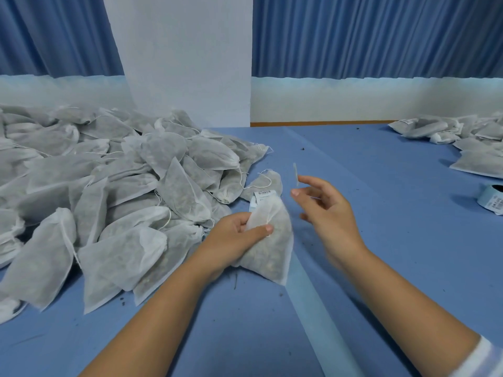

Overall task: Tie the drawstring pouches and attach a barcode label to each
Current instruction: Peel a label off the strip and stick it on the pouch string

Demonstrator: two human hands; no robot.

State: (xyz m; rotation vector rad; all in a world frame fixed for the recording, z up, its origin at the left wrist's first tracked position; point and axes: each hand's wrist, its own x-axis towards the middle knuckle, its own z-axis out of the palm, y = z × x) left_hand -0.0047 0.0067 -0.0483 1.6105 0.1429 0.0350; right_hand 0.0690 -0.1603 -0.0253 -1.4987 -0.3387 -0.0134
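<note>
My left hand grips a white mesh drawstring pouch filled with dark material, holding it just above the blue table. A barcode label sits at the pouch's upper end. My right hand is raised to the right of the pouch with its fingers spread and relaxed. A small thin label strip, seen edge-on, clings to its index fingertip, and the thumb is apart from it. A large heap of similar pouches fills the left of the table.
A roll of labels lies at the right edge. More pouches are piled at the far right. The blue table cover carries dark crumbs and a pale fold line. A white pillar and blue curtains stand behind.
</note>
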